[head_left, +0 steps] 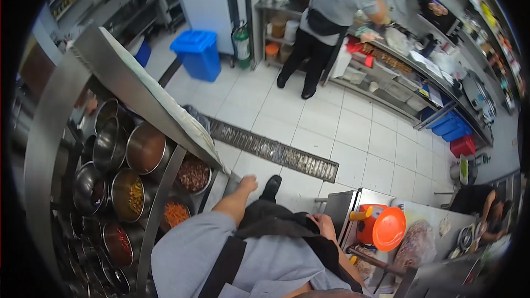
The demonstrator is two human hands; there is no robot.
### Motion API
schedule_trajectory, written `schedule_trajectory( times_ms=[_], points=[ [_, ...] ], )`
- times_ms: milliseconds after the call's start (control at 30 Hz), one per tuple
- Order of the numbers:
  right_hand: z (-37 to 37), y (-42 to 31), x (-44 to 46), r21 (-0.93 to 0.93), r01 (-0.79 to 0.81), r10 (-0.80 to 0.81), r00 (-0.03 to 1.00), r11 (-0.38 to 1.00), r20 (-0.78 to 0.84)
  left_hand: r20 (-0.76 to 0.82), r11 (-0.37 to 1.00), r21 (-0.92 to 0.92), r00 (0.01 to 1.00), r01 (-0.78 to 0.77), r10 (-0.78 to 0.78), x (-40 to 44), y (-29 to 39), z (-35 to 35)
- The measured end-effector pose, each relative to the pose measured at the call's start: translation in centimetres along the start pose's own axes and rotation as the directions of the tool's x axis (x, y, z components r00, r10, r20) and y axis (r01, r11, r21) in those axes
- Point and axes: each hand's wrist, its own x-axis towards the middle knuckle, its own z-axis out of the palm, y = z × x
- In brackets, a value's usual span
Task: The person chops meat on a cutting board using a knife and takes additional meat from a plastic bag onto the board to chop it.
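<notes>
My left hand [248,183] is closed, held low beside the metal edge of the shelf unit on my left. Its fingers curl under, so what they hold, if anything, is hidden. At the right side of my waist, my right hand [322,225] has bent fingers against the black apron [276,225], seeming to pinch its edge. Close to the left arm are a bowl of chopped reddish food [193,175] and shredded orange food [176,214]. An orange plate-like lid [389,229] lies to the right of my right hand.
Metal bowls [146,148] crowd the left shelves under a slanted metal panel [138,88]. A floor drain grate [276,152] crosses the tiles ahead. A blue bin [197,55] and another person [326,16] at a counter are further off. A second person [480,204] crouches at right.
</notes>
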Motion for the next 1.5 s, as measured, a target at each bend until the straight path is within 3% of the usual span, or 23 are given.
schedule_trajectory(
  times_ms=[67,133,200,233,300,333,400,467,533,567,667,733,900,967,1000,1033,1133,1167,1233,1267,1300,1367,1500],
  points=[
    [-0.8,-3.2,-1.1,0.001,0.053,-0.053,0.998,0.999,-0.045,0.068,0.995,0.078,0.995,0.065,-0.070,-4.7,-1.8,-0.6],
    [-2.6,-6.9,-1.9,0.276,-0.008,-0.002,0.999,0.961,0.033,0.205,0.991,0.114,0.974,0.072,-0.094,-6.6,-5.8,0.3],
    [-6.6,-11.4,-4.0,0.357,0.301,-0.235,0.948,0.884,-0.216,0.170,0.973,0.117,0.962,0.197,-0.216,-9.4,-8.3,0.5],
    [-9.2,-14.5,-6.0,0.377,0.494,-0.372,0.859,0.783,-0.353,0.246,0.969,0.159,0.943,0.189,-0.224,-10.6,-9.5,0.6],
    [-14.4,-20.4,-11.5,0.281,0.822,-0.600,0.558,0.496,-0.574,0.349,0.967,0.210,0.913,0.144,-0.212,-12.9,-10.1,-0.9],
    [-16.6,-22.8,-14.3,0.077,0.940,-0.751,0.312,0.331,-0.581,0.380,0.969,0.223,0.906,0.107,-0.187,-14.4,-10.0,-1.6],
    [-19.6,-27.4,-19.6,-0.266,0.964,-0.912,-0.122,-0.014,-0.393,0.341,0.966,0.252,0.929,0.057,-0.143,-13.2,-13.1,1.3],
    [-19.4,-30.5,-23.5,-0.295,0.918,-0.905,-0.343,-0.267,-0.250,0.336,0.953,0.303,0.934,0.018,-0.124,-14.6,-14.6,1.5],
    [-17.6,-33.2,-25.7,-0.302,0.818,-0.804,-0.557,-0.489,-0.208,0.307,0.981,0.165,0.940,0.098,-0.146,-16.3,-16.3,2.1],
    [-16.3,-34.1,-27.3,-0.319,0.803,-0.788,-0.579,-0.504,-0.212,0.287,0.989,0.076,0.947,0.126,-0.142,-16.7,-16.4,2.6],
    [-14.4,-33.5,-31.1,-0.423,0.839,-0.835,-0.478,-0.342,-0.274,0.203,0.928,-0.279,0.960,0.245,-0.192,-17.8,-15.1,3.5],
    [-13.7,-33.0,-33.5,-0.475,0.844,-0.863,-0.416,-0.250,-0.285,0.219,0.981,-0.089,0.964,0.170,-0.147,-18.1,-15.0,3.5],
    [-11.7,-32.3,-38.6,-0.613,0.778,-0.890,-0.370,-0.141,-0.265,0.278,0.996,0.066,0.958,0.052,-0.068,-18.8,-15.6,4.4],
    [-10.6,-32.2,-40.0,-0.678,0.715,-0.898,-0.396,-0.171,-0.191,0.226,0.996,0.076,0.974,-0.040,0.021,-23.3,-15.1,4.4],
    [-9.9,-32.4,-40.8,-0.721,0.663,-0.901,-0.415,-0.203,-0.128,0.167,0.995,0.048,0.983,-0.087,0.078,-30.9,-10.1,-1.7],
    [-9.1,-32.5,-41.1,-0.754,0.606,-0.895,-0.442,-0.254,-0.053,0.332,0.949,0.234,0.935,-0.213,0.128,-25.5,-14.0,4.5],
    [-6.1,-33.4,-41.9,-0.779,0.496,-0.844,-0.531,-0.382,0.076,0.415,0.914,0.310,0.902,-0.263,0.118,-28.0,-15.0,8.2],
    [-4.8,-33.8,-42.9,-0.793,0.480,-0.845,-0.529,-0.374,0.079,0.421,0.850,0.372,0.884,-0.373,0.203,-29.1,-15.1,9.0],
    [-1.4,-34.1,-44.9,-0.808,0.588,-0.794,-0.512,-0.045,-0.328,0.484,0.784,0.425,0.846,-0.452,0.225,-27.6,-16.7,12.6],
    [-0.6,-33.8,-45.8,-0.774,0.632,-0.780,-0.472,0.026,-0.412,0.547,0.733,0.454,0.808,-0.506,0.220,-26.9,-17.2,13.9],
    [-0.3,-33.3,-47.2,-0.736,0.676,-0.803,-0.419,0.036,-0.424,0.617,0.761,0.391,0.761,-0.518,0.201,-26.3,-17.3,13.9],
    [0.1,-31.8,-50.5,-0.662,0.743,-0.834,-0.302,0.097,-0.461,0.535,0.851,0.391,0.839,-0.350,0.100,-27.7,-16.0,11.8],
    [0.7,-26.6,-59.1,-0.586,0.763,-0.825,-0.127,0.272,-0.550,0.414,0.927,0.279,0.903,-0.251,0.119,-31.3,-12.4,9.4]
  ],
)
